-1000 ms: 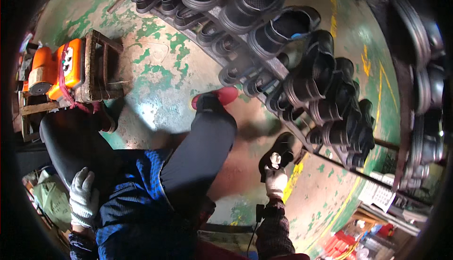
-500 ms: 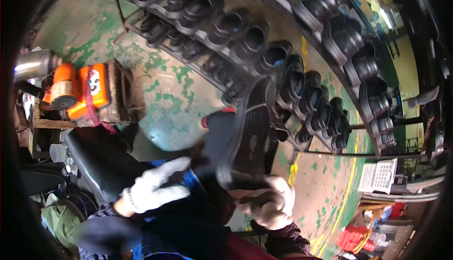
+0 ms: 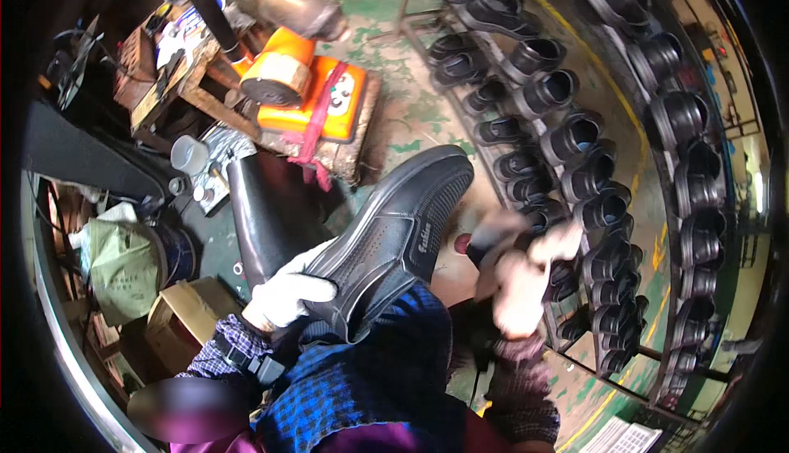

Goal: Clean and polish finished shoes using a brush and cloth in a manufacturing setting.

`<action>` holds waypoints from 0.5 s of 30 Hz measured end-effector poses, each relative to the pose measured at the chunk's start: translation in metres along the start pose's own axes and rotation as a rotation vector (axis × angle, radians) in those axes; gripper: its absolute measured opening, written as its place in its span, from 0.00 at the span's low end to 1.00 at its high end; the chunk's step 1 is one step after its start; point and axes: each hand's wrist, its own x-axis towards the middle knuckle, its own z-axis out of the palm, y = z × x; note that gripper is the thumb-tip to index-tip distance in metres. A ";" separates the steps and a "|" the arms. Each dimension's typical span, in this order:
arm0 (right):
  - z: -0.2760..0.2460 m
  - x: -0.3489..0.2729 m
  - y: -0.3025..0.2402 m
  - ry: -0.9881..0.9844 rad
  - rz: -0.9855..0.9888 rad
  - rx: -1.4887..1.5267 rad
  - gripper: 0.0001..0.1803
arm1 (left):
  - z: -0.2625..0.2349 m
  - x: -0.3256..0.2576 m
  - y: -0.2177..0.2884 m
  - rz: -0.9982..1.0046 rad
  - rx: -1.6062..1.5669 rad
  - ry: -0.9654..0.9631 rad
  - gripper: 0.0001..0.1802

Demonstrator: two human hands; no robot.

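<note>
A black slip-on shoe (image 3: pixel 394 235) with a perforated side and pale lettering is tilted in front of me, its toe pointing up and right. My left hand (image 3: pixel 288 295), in a white glove, is closed round its heel end, the thumb lying along the side. To the right of the shoe and apart from it is my right hand (image 3: pixel 526 276), in front of the near side of a shoe rack. Motion smears its fingers, and I cannot tell whether it holds anything. A blue-and-black checked apron (image 3: pixel 370 387) covers my lap below the shoe.
Racks of black shoes (image 3: pixel 579 137) run along the right, with another shoe row (image 3: pixel 690 178) beyond. At the left stand an orange box (image 3: pixel 345 100) tied with red cloth, a wooden stool (image 3: pixel 218 100), a dark curved post (image 3: pixel 271 215), a green bag (image 3: pixel 123 268) and a cardboard box (image 3: pixel 193 313).
The shoe, gripped by my right hand before, is now in my left hand, side turned up. My right hand has let go and moved right. The view has swung left.
</note>
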 end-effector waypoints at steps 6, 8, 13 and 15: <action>0.058 0.135 -0.009 -0.235 0.233 1.045 0.11 | -0.007 0.004 0.025 -0.029 0.083 0.023 0.48; 0.066 0.150 -0.002 -0.166 0.248 0.956 0.15 | -0.024 0.013 0.017 0.106 -0.082 0.030 0.46; 0.081 0.197 -0.030 -0.253 0.287 1.135 0.17 | -0.036 0.060 0.030 0.381 -0.171 0.108 0.40; 0.086 0.224 -0.005 -0.173 0.313 1.117 0.17 | -0.040 0.080 0.039 0.465 -0.189 0.096 0.37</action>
